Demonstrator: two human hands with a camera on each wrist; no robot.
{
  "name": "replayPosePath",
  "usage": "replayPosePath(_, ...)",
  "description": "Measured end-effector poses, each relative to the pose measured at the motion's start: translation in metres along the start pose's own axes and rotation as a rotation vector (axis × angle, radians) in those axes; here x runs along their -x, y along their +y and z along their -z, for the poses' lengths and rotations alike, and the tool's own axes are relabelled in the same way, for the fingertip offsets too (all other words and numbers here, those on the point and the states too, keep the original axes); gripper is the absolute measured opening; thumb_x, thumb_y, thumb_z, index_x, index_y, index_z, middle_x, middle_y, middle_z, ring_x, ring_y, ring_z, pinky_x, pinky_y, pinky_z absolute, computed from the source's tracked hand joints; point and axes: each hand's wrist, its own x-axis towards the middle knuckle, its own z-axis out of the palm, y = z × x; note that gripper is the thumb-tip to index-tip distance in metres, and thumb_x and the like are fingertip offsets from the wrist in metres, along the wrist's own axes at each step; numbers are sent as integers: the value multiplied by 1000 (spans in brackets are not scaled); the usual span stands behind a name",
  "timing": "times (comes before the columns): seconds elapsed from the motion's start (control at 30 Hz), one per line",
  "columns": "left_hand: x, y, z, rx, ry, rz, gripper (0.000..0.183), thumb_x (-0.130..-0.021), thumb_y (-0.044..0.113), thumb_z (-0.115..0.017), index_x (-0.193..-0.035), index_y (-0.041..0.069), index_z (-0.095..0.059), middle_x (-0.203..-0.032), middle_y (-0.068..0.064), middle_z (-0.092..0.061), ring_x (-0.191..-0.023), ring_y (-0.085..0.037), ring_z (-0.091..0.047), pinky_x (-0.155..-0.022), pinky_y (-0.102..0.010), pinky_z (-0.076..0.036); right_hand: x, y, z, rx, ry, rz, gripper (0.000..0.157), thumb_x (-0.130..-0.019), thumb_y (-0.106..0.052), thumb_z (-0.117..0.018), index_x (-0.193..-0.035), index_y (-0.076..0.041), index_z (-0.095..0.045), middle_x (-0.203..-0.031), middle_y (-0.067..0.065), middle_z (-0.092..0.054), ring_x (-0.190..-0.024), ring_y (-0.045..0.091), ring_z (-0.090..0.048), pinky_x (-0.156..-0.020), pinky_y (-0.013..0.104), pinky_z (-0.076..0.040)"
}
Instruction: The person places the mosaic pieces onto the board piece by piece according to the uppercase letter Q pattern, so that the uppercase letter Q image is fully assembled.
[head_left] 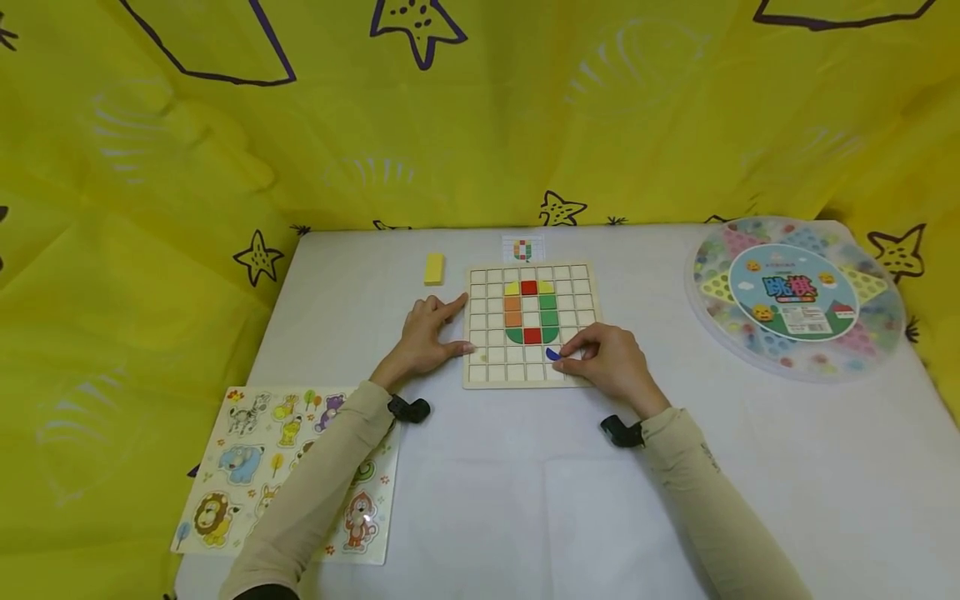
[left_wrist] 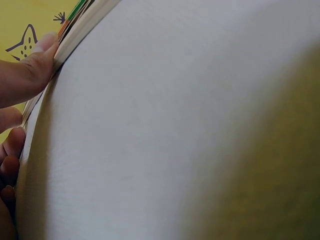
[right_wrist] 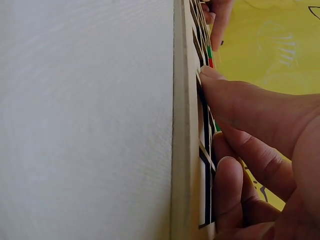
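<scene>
A wooden grid board (head_left: 487, 379) lies flat on the table, with red, orange, yellow and green tiles (head_left: 549, 318) forming a ring in its middle. My right hand (head_left: 611, 362) is over the board's lower right part, pinching a blue rounded tile (head_left: 552, 354) between thumb and fingers, just below the green corner. In the right wrist view the thumb (right_wrist: 240, 97) and fingers are close to the grid, and the blue tile is hidden. My left hand (head_left: 423, 337) rests at the board's left edge, thumb and index finger spread and touching it.
A small pattern card (head_left: 534, 248) lies behind the board, and a yellow block (head_left: 434, 269) stands left of it. An animal puzzle board (head_left: 247, 508) lies under the left forearm. At the right is a round Chinese checkers box (head_left: 795, 296). Yellow cloth (head_left: 480, 125) hangs behind the table.
</scene>
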Motion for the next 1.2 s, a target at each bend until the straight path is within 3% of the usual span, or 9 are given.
replayPosePath(0.5,-7,4,-1,14,17,-7,91,-88,32,-88,-164,15,-42,-109,-11,-50,-99,-28,-38,-88,-37,-26,-2,1,7,2,-9,10,19,-85,-27,-91,-93,-12,-82,-82,4,-64,-77,23,-53,-68,34,-40)
replayPosePath(0.77,-13,7,-4,17,-3,-11,91,-88,35,-88,-164,16,-42,-109,-10,-50,-98,-27,-37,-88,-36,-26,2,9,24,-51,11,33,23,-96,-30,-81,-106,-10,-82,-93,9,-71,-83,24,-59,-71,30,-45)
replayPosePath(0.87,-14,5,-3,25,-15,-25,90,-90,35,-86,-164,14,-40,-109,-10,-51,-99,-27,-37,-89,-37,-27,5,12,41,-37,79,58,33,-101,-33,-75,-120,-6,-77,-109,16,-75,-92,29,-65,-75,34,-49)
replayPosePath(1.0,-8,2,3,94,-17,-36,83,-97,32,-79,-165,9,-38,-114,-13,-56,-106,-30,-41,-96,-40,-32,8,23,80,76,214,129,54,-107,-35,-65,-147,0,-59,-139,30,-63,-116,47,-62,-91,57,-50)
replayPosePath(1.1,4,0,14,179,30,-14,75,-103,27,-72,-165,6,-36,-125,-17,-59,-117,-33,-45,-104,-47,-38,10,39,119,262,318,170,73,-110,-46,-54,-161,3,-36,-160,38,-38,-140,58,-41,-111,72,-34)
replayPosePath(1.2,17,-1,30,205,139,-6,70,-106,24,-65,-165,3,-34,-142,-22,-54,-131,-39,-43,-111,-56,-38,16,53,157,451,361,111,86,-110,-61,-37,-170,-2,-15,-173,33,-6,-158,58,-7,-122,76,-10)
